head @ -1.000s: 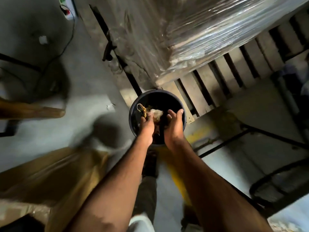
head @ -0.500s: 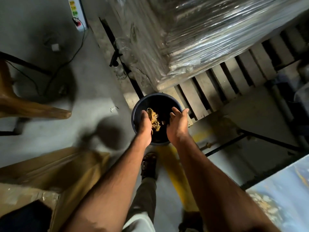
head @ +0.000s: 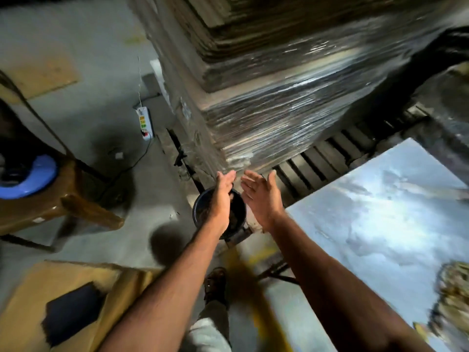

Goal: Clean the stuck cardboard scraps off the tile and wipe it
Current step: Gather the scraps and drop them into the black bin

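Both hands empty, fingers straight: left hand (head: 222, 196) above black bucket (head: 200, 212), right hand (head: 262, 196) palm-up just beside. Tile (head: 380, 219) right of right hand, cardboard scraps (head: 454, 295) at its near-right edge.

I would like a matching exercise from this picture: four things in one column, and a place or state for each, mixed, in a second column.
1. bucket
2. tile
3. power strip
4. right hand

a. open, palm showing
b. on the floor, beside the wrapped stack
c. under the left hand
d. pale and glossy, scraps at its right edge

Pairs: 1-c, 2-d, 3-b, 4-a
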`<state>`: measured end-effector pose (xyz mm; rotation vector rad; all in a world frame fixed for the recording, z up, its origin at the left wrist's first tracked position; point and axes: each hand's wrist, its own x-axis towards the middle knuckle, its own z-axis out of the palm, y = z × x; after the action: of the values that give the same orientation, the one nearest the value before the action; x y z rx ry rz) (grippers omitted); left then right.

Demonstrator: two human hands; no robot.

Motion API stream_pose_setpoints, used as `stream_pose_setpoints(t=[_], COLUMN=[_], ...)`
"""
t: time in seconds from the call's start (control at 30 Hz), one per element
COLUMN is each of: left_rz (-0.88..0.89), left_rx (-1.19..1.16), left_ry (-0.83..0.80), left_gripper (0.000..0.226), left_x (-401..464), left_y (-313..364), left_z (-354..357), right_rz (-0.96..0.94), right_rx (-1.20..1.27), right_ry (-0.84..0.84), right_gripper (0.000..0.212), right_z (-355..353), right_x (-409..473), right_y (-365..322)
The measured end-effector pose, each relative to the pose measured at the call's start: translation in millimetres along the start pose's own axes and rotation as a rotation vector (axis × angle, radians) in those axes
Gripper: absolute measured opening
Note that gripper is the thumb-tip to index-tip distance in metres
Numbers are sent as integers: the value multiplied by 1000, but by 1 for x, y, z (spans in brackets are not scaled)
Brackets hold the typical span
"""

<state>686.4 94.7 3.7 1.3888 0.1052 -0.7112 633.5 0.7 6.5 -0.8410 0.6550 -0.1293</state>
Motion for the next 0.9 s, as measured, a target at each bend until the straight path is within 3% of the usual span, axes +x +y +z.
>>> stream_pose_setpoints(t=[0.13,0.4,0.63,0.77,0.9], left_rz=[132,167,52,27,137], left_rx=[73,328,578,731,830], left_ry=[-91,-277,-573,-686,-771], left_gripper=[63,34,18,16,18], left_x=[-79,-210,-268,-275,-276], left_y=[13,-54,-105,-138,-176], left_z=[55,156,230,259,279], right_rz=[-125,-323,-439,-473,-532], right_rx=[-78,-157,-124,-164,-318], right_ry=[-62,83,363,528,818], right_gripper=[70,54,43,49,20], right_z=[-50,-186,-285,-326,-357], right_x=[-86,-251,-345,-381,-397], right_y=[-41,-62,-44,-24,3])
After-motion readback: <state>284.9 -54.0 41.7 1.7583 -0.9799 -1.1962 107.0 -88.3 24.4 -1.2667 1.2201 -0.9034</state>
